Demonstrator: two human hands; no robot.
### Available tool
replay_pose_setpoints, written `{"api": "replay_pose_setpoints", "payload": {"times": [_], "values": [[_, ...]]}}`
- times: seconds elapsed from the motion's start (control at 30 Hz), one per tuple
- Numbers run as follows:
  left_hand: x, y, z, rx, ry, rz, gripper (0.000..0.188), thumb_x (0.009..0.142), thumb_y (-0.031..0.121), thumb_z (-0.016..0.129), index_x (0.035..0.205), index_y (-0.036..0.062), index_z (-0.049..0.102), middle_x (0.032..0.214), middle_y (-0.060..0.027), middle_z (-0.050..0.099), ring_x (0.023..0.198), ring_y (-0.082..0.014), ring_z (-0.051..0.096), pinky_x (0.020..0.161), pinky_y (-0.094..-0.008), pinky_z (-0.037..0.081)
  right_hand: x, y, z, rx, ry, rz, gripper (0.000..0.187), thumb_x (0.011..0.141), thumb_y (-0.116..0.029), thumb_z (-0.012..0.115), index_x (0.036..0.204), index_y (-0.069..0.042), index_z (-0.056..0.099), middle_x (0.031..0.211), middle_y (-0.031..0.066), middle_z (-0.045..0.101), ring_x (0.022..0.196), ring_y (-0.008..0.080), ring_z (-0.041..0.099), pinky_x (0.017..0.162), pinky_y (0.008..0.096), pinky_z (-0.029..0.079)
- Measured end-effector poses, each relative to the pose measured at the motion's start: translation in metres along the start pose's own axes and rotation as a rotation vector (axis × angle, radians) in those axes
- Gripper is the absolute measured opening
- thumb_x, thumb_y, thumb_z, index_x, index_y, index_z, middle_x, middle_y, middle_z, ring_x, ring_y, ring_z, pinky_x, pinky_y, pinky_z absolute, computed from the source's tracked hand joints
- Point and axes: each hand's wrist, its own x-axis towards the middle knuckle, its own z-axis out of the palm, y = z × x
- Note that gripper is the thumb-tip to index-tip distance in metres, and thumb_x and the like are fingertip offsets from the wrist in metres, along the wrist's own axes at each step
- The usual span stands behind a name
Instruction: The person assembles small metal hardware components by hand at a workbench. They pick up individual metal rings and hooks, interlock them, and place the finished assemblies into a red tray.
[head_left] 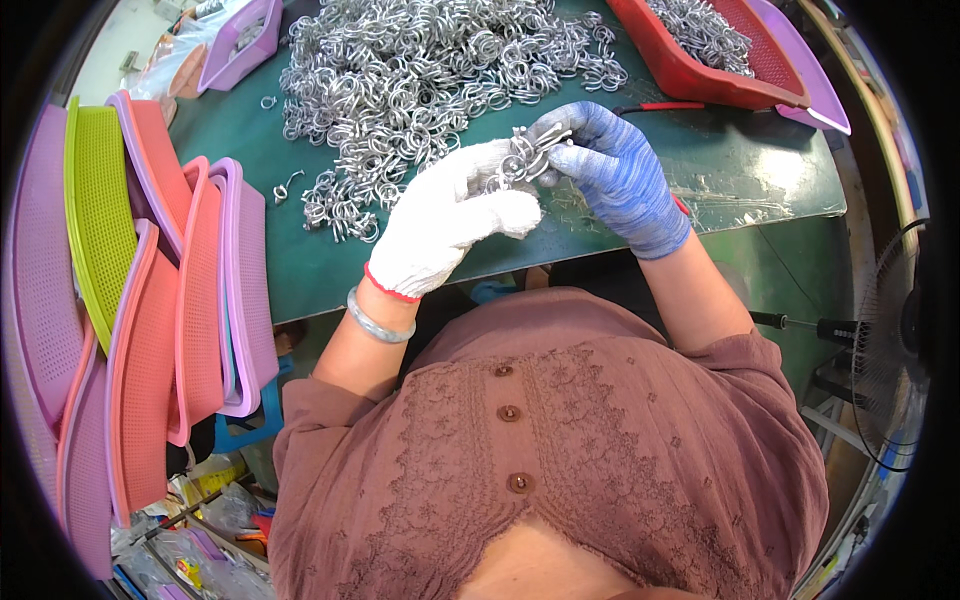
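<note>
Fingers (577,160) of our white-gloved left hand (440,215) and blue-gloved right hand (622,180) clamp silver metal rings (525,157) just above the frame's centre; beyond, our green counter (315,265) bears a ring heap (420,75), with a red basket (668,62) upper right.

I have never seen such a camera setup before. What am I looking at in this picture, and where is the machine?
There is no robot here, only a person working with two gloved hands. The camera is worn on the head and looks down, so the brown shirt shows below. Its wide lens makes straight edges look bent.

The left hand wears a white glove, the right hand a blue one. Together they hold a small bunch of metal rings.

On the green table lies a big pile of similar rings. A red basket at the upper right holds more metal pieces. Colourful baskets stand at the left.
</note>
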Motion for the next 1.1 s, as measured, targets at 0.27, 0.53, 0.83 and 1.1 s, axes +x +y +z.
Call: {"api": "replay_pose_setpoints", "payload": {"times": [0.27,0.53,0.83,1.1], "values": [[-0.002,-0.005,0.002,-0.019,0.057,0.023,0.044,0.081,0.006,0.065,0.123,-0.0055,0.055,0.102,-0.0090,0.064,0.084,-0.0128,0.059,0.075,-0.0247,0.049,-0.001,0.000,-0.001,0.045,0.015,0.042,0.021,0.083,-0.005,0.061,0.103,0.001,0.060,0.093,0.0077,0.063,0.078,0.0137,0.060,0.073,0.0263,0.051],[-0.004,-0.005,0.007,0.045,0.104,0.067,0.041,0.085,0.002,0.063,0.124,-0.0063,0.053,0.106,-0.0102,0.065,0.087,-0.0118,0.060,0.077,-0.0246,0.050,0.002,0.006,-0.006,0.234,-0.034,0.071,0.022,0.083,-0.005,0.062,0.104,0.000,0.058,0.093,0.0090,0.060,0.076,0.0165,0.059,0.072,0.0280,0.051],[-0.003,-0.003,0.008,0.144,0.126,0.140,0.046,0.085,-0.001,0.063,0.129,-0.0053,0.048,0.107,-0.0102,0.064,0.086,-0.0116,0.060,0.075,-0.0242,0.050,0.005,0.003,-0.006,0.076,0.015,0.065,0.019,0.085,0.000,0.054,0.103,0.003,0.059,0.089,0.0099,0.063,0.073,0.0147,0.061,0.067,0.0248,0.052],[-0.002,0.002,0.008,0.174,0.145,0.106,0.054,0.086,-0.004,0.060,0.136,-0.0072,0.040,0.106,-0.0155,0.063,0.082,-0.0176,0.064,0.069,-0.0272,0.054,0.012,0.004,-0.014,0.269,-0.015,0.166,0.018,0.085,0.000,0.054,0.102,0.003,0.059,0.082,0.0109,0.064,0.068,0.0163,0.062,0.062,0.0248,0.054]]}}
